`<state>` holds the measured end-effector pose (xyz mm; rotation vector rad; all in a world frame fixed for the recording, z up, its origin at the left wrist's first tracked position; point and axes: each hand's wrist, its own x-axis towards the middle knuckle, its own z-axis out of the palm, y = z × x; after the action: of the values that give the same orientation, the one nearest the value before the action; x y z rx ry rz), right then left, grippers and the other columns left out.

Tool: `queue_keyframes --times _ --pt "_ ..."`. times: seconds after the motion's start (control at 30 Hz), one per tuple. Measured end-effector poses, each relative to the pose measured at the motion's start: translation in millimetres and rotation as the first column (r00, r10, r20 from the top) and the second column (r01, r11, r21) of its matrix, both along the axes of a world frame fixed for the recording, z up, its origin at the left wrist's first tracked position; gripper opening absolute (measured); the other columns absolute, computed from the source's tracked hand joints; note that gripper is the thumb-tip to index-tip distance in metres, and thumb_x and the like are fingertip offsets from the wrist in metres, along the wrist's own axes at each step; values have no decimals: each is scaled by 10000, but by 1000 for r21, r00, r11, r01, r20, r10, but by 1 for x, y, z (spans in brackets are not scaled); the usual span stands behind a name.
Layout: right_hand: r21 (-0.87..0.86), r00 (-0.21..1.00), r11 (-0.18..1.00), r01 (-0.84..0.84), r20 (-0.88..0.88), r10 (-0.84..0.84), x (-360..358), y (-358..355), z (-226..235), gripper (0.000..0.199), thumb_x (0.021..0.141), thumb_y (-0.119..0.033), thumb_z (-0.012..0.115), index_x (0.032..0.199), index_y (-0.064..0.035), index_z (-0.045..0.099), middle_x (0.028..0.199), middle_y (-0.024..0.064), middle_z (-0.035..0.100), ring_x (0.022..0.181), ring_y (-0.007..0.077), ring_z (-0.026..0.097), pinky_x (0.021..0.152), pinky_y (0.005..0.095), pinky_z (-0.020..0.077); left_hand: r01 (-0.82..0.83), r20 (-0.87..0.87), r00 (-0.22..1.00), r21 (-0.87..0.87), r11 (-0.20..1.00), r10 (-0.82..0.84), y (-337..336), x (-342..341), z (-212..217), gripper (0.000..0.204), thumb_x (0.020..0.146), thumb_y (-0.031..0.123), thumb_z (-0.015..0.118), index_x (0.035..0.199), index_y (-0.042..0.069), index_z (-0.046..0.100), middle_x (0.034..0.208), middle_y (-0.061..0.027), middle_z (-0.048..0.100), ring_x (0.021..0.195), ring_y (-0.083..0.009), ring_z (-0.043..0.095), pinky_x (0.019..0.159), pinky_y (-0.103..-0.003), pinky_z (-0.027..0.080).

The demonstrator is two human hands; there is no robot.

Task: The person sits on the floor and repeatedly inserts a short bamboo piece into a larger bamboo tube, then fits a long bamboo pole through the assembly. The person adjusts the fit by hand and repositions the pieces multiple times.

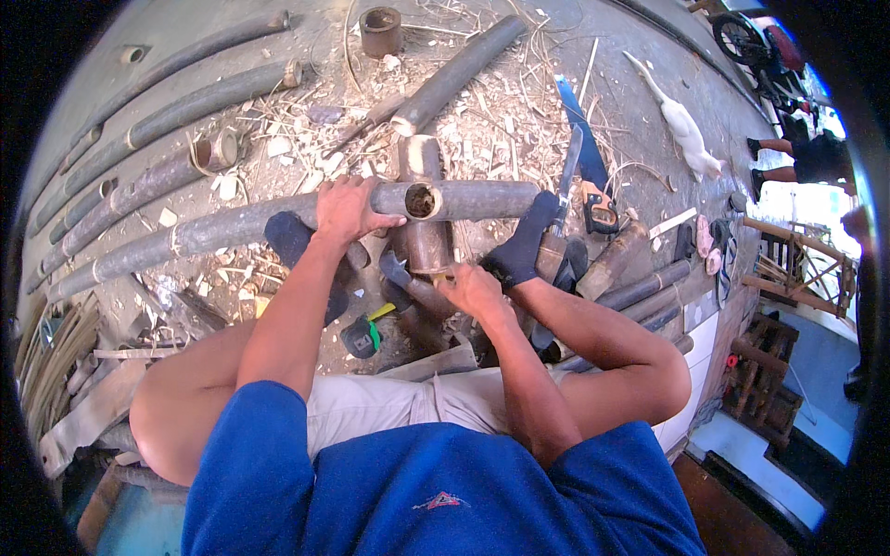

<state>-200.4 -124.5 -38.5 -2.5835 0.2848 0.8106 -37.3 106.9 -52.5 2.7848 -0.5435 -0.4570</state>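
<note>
**Both hands on a bamboo joint, pole braced under two socked feet**

I watched from the head camera as the person sat on the ground with a long bamboo pole (278, 218) lying crosswise just ahead of the knees, its long axis running left to right and bending away toward the far left. A round hole (420, 200) was cut in its near side, and a short upright bamboo piece (425, 243) crossed it there, reaching back toward the body.

The left hand (346, 209) was the nearer one to the pole: it was clamped over the top, fingers curled across, just left of the hole. The right hand (475, 289) sat lower, on the near end of the short crossing piece, closed on something small; I could not tell what the fingers held. Both feet, in dark socks, pressed on the pole, the left foot (289, 237) beside the left hand and the right foot (525, 248) to the right of the joint.

A tape measure (362, 335) with a yellow-green tab lay on the ground between the legs. A handsaw (590, 176) rested beyond the right foot, and wood shavings (482, 120) covered the concrete floor past the pole. More bamboo poles (158, 120) lay in rows at far left, and a white animal (684, 125) stood at upper right.
</note>
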Motion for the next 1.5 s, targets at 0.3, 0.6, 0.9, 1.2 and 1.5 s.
queue_keyframes --times 0.3,0.6,0.9,1.2,1.5 --pt "-53 972 974 -222 -86 217 -38 36 -35 705 878 -502 750 1359 -41 522 1076 274 725 1022 449 720 868 532 580 -1 8 1000 12 1000 0 2 -7 -4 1009 629 679 849 1465 185 574 1375 -123 637 1323 -324 553 1140 -544 362" --pt "90 977 996 -9 -211 28 -23 42 -9 731 816 -458 757 1326 23 546 1157 316 699 1092 452 698 948 526 548 -8 0 1000 45 999 8 1 -11 -2 1028 639 646 868 1500 195 535 1406 -116 601 1345 -321 525 1151 -557 345" --pt "732 677 251 634 -367 -638 -31 36 69 361 949 -238 678 1246 -83 545 851 65 634 652 177 633 564 351 549 14 -51 999 40 999 -12 0 -7 4 980 642 566 909 1497 275 530 1327 -89 627 1336 -310 523 1134 -649 338" --pt "822 563 109 559 -280 -777 -1 32 84 337 925 -126 663 1242 -113 548 755 38 588 574 159 604 481 326 510 102 -128 986 -11 995 -103 6 12 -1 1041 552 681 888 1438 219 595 1262 -114 686 1257 -325 608 1023 -597 458" --pt "733 461 -17 680 -445 -768 25 77 62 245 916 -118 665 1134 -155 560 761 30 587 546 156 567 466 319 476 133 -124 982 -68 989 -141 7 18 -1 1013 557 713 873 1393 199 623 1203 -148 710 1177 -366 653 976 -531 518"
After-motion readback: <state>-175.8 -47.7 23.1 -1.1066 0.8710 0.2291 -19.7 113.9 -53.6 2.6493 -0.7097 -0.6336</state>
